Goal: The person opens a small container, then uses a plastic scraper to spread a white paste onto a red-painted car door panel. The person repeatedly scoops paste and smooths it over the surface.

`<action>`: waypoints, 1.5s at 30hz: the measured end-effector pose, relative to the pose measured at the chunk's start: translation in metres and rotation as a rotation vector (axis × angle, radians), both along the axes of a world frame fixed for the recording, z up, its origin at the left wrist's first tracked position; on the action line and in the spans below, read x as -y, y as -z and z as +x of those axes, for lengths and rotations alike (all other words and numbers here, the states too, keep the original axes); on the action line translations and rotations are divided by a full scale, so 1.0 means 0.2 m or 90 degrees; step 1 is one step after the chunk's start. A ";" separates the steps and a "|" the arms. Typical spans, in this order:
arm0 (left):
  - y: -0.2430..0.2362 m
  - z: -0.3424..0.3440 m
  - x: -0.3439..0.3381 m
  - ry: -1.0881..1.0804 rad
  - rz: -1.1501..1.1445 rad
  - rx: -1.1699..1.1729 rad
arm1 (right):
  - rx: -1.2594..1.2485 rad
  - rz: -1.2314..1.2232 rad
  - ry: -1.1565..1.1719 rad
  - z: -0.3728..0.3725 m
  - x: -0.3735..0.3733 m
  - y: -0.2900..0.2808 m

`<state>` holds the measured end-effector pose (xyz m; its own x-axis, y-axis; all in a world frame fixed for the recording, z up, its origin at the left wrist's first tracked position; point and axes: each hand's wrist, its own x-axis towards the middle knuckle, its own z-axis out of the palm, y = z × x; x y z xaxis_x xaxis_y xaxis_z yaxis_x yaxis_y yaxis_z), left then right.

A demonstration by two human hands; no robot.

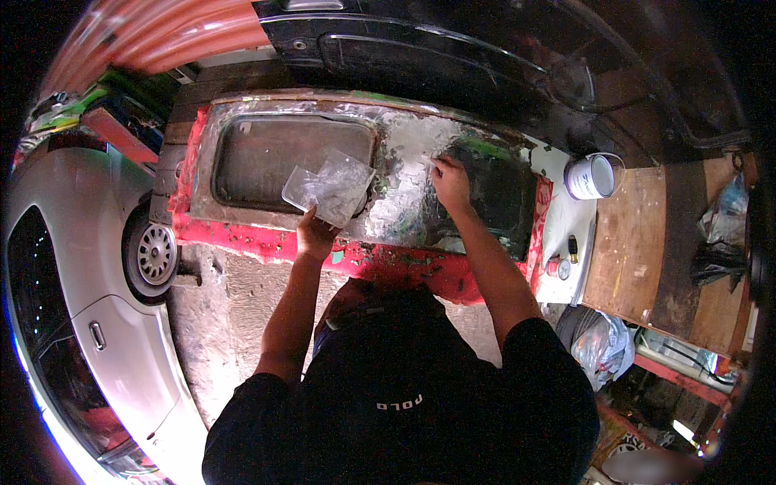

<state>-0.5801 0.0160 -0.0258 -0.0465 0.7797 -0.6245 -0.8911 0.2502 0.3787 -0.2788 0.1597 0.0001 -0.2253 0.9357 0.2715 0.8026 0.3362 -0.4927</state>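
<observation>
A vehicle door panel (pixel 291 212) with a window opening at its left lies flat in front of me. Grey-white filler (pixel 396 190) is smeared in a rough band across its middle; dark paint shows to the right of that. My left hand (pixel 318 233) grips a clear plastic tray (pixel 325 186), streaked with grey paste, over the window's lower right corner. Above the filler band's right side, my right hand (pixel 449 181) pinches a small pale spreader (pixel 427 162). Its tip is at the filler; whether it touches cannot be made out.
Red cloth (pixel 388 257) lies beneath the panel. To the right, a white pail (pixel 590 177), a small tin (pixel 557 267) and a dark bottle (pixel 574 249) stand beside wooden boards (pixel 626 242). A silver car (pixel 133 356) is at left, a black vehicle body (pixel 453 61) beyond the panel.
</observation>
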 end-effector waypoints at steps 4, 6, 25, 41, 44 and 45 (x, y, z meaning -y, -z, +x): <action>-0.02 0.01 -0.01 0.002 -0.023 -0.010 | 0.057 0.063 -0.030 -0.02 -0.06 0.09; -0.02 0.00 -0.01 0.016 -0.005 -0.008 | 0.130 0.054 -0.060 -0.01 -0.05 0.16; 0.12 -0.05 0.00 0.042 0.042 0.028 | 0.004 -0.097 0.038 -0.02 0.12 -0.01; 0.09 -0.02 -0.01 0.015 -0.020 0.027 | 0.394 -0.016 -0.179 -0.05 0.26 0.14; 0.07 -0.01 -0.01 0.023 -0.001 0.047 | 0.348 -0.104 -0.201 -0.04 0.32 0.10; 0.07 -0.01 -0.02 0.029 0.003 0.050 | 0.296 -0.109 -0.186 -0.02 0.34 0.11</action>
<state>-0.5815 0.0191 -0.0397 0.0374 0.7832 -0.6207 -0.9060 0.2886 0.3095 -0.2836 0.0925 -0.0216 -0.5406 0.8385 -0.0687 0.8337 0.5230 -0.1771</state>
